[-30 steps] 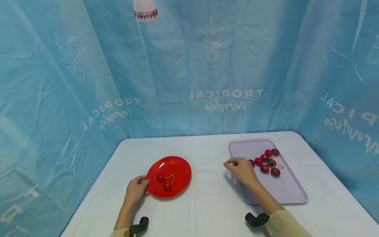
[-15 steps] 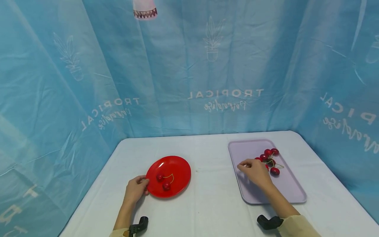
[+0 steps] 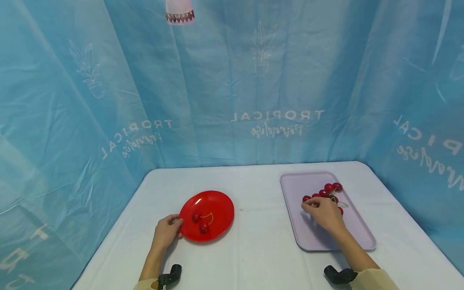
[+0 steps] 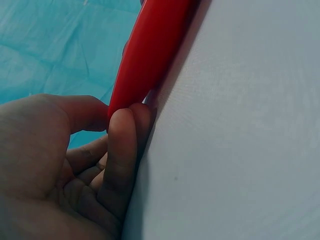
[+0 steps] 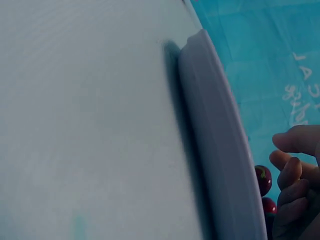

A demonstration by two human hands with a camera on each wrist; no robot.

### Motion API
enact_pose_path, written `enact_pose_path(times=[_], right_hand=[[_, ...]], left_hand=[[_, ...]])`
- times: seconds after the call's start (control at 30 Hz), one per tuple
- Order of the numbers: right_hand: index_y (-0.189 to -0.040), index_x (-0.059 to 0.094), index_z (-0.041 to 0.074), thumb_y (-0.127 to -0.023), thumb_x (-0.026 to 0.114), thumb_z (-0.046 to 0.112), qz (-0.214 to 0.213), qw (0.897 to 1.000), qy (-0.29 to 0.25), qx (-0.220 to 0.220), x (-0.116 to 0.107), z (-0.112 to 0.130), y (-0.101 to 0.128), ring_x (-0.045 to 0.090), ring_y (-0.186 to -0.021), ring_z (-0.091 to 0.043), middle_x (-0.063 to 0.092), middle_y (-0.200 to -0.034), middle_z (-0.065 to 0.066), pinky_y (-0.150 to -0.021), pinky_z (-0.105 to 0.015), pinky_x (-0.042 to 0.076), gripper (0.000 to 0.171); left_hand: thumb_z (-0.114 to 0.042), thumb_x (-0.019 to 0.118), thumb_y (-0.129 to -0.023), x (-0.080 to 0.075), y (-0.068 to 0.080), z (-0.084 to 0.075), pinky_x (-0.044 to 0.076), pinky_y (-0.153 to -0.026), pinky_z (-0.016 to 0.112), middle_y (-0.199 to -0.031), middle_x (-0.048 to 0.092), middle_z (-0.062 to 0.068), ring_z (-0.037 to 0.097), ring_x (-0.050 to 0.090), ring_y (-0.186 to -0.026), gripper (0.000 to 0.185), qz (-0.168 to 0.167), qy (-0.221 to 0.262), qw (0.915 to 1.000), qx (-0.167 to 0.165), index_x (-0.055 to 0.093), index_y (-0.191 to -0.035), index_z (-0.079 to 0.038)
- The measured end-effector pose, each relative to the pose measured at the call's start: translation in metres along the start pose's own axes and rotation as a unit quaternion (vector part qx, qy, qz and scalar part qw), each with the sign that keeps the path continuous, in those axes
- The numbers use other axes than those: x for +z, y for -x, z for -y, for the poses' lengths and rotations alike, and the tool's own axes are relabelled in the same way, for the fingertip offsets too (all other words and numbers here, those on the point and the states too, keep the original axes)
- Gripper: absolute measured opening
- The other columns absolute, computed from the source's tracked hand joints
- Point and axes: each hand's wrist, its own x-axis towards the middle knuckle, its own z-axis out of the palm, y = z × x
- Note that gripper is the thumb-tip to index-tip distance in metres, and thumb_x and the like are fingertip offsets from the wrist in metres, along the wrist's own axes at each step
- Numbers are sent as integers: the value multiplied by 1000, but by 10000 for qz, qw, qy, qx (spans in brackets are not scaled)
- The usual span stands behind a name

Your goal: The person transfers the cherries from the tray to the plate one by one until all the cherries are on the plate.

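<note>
Left hand [image 3: 167, 232] gripping red plate [image 3: 217, 209]

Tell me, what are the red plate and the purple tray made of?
The red plate looks like glossy plastic: a bright highlight shines on its rim. The purple tray looks like matte plastic, with a smooth, dull surface and rounded moulded edge. Neither can be told for certain.

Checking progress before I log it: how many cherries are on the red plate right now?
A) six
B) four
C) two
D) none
C: the red plate carries just two cherries joined by a stem, while the left hand grips its rim.
</note>
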Motion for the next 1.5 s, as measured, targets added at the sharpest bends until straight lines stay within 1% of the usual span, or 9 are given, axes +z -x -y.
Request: enact_pose_path(times=[0.07, 0.2, 0.33, 0.5, 0.67, 0.93, 1.1, 1.33, 1.5], right_hand=[[-99, 72, 3, -85, 71, 32, -33, 10000, 49, 33, -1, -3, 0, 54, -54, -16, 63, -72, -2, -49, -32, 45, 32], [-98, 72, 2, -85, 72, 34, -40, 9998, 184, 31, -3, -7, 0, 55, -52, -15, 62, -70, -1, -49, -32, 44, 34], [-95, 72, 2, -83, 72, 35, 5, 9993, 367, 64, -4, -10, 1, 54, -56, -16, 62, -69, -1, -51, -32, 43, 35], [-91, 73, 3, -82, 73, 35, 46, 9982, 593, 88, -3, -11, 2, 52, -62, -18, 60, -68, 0, -53, -32, 41, 34], [-91, 74, 4, -81, 75, 35, 50, 9974, 704, 107, 0, -13, 3, 55, -67, -18, 65, -74, -2, -54, -33, 42, 33], [-91, 76, 5, -81, 74, 26, -28, 9974, 709, 136, 3, -17, 2, 61, -77, -26, 70, -87, -12, -57, -37, 46, 23], [-90, 76, 4, -81, 72, 24, -84, 9974, 688, 176, 4, -17, 1, 63, -80, -29, 71, -87, -13, -61, -41, 49, 22], [-92, 75, 2, -81, 73, 23, -134, 9977, 642, 151, 5, -13, 2, 59, -73, -22, 70, -86, -12, -57, -35, 46, 24], [-93, 75, 2, -82, 74, 23, -168, 9979, 623, 40, 5, -7, 0, 55, -68, -19, 68, -79, -7, -54, -31, 44, 23]], left_hand=[[-21, 57, -94, 0, 0, 0, 48, -63, 26, -86, 63, 10, 17, 60, -55, 41, -5, -11, 10000, 27, 56, -125, 4], [-21, 58, -94, 0, 0, -1, 48, -62, 24, -86, 63, 10, 18, 60, -55, 40, -46, 22, 10000, 28, 57, -124, 4], [-21, 58, -94, 1, 0, -1, 49, -60, 23, -85, 63, 11, 19, 60, -55, 39, -51, 82, 10000, -2, 57, -124, 4], [-21, 58, -94, 1, 0, -1, 48, -61, 24, -84, 63, 10, 18, 60, -55, 39, -30, 21, 10000, -38, 57, -124, 3], [-21, 58, -94, 1, 0, -1, 48, -61, 24, -84, 63, 10, 18, 60, -56, 39, -29, -36, 10000, -10, 58, -124, 4], [-21, 58, -94, 2, -1, -1, 49, -60, 23, -84, 63, 10, 18, 60, -56, 39, -76, -76, 9999, -1, 58, -124, 3], [-20, 58, -94, 2, -1, 0, 49, -59, 23, -84, 63, 9, 18, 60, -57, 38, -84, -74, 9999, 28, 58, -123, 4], [-21, 58, -94, 1, -1, -1, 49, -64, 26, -83, 64, 8, 18, 60, -56, 38, -74, -152, 9999, 28, 59, -123, 3], [-20, 57, -94, 1, -1, -1, 49, -61, 25, -82, 63, 8, 18, 60, -55, 38, -52, -86, 9999, 67, 58, -123, 4]])
